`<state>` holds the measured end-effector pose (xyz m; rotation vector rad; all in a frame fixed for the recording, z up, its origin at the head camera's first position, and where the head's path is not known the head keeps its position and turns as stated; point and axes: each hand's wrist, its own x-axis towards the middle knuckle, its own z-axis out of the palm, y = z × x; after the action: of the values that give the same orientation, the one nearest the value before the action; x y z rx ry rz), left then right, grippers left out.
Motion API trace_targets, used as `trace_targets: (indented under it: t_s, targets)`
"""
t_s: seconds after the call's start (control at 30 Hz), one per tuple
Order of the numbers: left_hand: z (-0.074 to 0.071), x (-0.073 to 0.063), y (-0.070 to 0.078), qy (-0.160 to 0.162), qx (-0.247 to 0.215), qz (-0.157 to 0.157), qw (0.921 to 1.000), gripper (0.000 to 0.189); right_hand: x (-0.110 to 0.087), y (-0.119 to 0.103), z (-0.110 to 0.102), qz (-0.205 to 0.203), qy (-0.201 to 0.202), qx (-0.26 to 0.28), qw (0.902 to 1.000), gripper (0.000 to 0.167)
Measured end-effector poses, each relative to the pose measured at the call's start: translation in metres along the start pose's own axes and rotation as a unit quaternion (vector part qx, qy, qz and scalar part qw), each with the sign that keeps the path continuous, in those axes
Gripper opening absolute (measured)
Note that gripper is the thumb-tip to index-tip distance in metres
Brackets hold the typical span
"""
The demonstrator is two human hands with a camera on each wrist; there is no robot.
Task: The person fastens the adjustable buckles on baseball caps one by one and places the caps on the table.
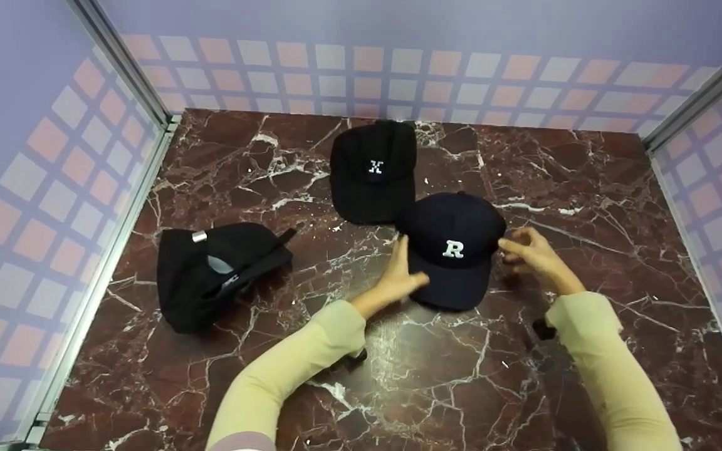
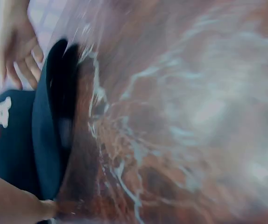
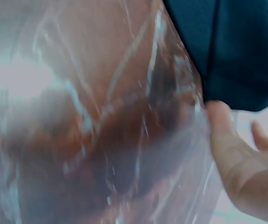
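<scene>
In the head view, a dark navy baseball cap [image 1: 454, 216] with a white letter R sits right of centre, its brim toward me. My left hand [image 1: 398, 280] lies along the cap's left side, fingers extended and thumb reaching over the brim. On the other side, my right hand [image 1: 533, 254] has its thumb right at the cap's edge, with the other fingers loosely bent. The right wrist view shows that thumb [image 3: 220, 121] against the cap's dark fabric [image 3: 246, 56]. In the left wrist view, the cap's brim [image 2: 47, 126] faces the tabletop.
A black cap [image 1: 373, 188] with a white X mark stands just behind, close beside the navy one. Another black cap [image 1: 210, 275] lies on its side at the left, strap opening showing. Tiled panels [image 1: 398, 75] enclose the marbled red-brown table [image 1: 398, 401] at back and sides.
</scene>
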<state>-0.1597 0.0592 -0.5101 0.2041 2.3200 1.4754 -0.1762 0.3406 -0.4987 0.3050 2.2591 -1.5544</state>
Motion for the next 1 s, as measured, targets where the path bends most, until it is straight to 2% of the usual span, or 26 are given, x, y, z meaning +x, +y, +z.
trace_targets:
  t_s: [0.07, 0.1, 0.2, 0.3, 0.37, 0.47, 0.63, 1.0]
  targets:
    - [0.000, -0.008, 0.000, -0.037, 0.080, 0.009, 0.9961, 0.096, -0.009, -0.005, -0.002, 0.032, -0.044, -0.028, 0.9981, 0.046]
    - [0.001, -0.011, 0.000, -0.058, 0.119, 0.009, 0.9911, 0.098, -0.012, -0.005, -0.002, 0.044, -0.066, -0.039, 0.9961, 0.041]
    - [0.001, -0.017, 0.000, -0.110, 0.220, 0.021, 0.9692, 0.098, -0.016, -0.005, 0.000, 0.057, -0.124, -0.061, 0.9887, 0.038]
    - [0.001, -0.017, 0.000, -0.143, 0.283, 0.039, 0.9476, 0.089, -0.017, -0.005, 0.006, 0.061, -0.145, -0.072, 0.9850, 0.043]
    - [0.001, -0.015, 0.000, -0.153, 0.302, 0.051, 0.9395, 0.082, -0.016, -0.005, 0.009, 0.062, -0.147, -0.080, 0.9840, 0.048]
    - [0.001, -0.009, -0.001, -0.151, 0.316, 0.063, 0.9344, 0.074, -0.014, -0.006, 0.013, 0.068, -0.140, -0.090, 0.9837, 0.053]
    - [0.001, 0.002, -0.001, -0.151, 0.327, 0.071, 0.9303, 0.066, -0.013, -0.007, 0.014, 0.082, -0.123, -0.096, 0.9843, 0.055]
    - [0.001, 0.016, 0.002, -0.145, 0.323, 0.075, 0.9323, 0.063, -0.006, -0.010, 0.017, 0.066, -0.071, -0.099, 0.9904, 0.058]
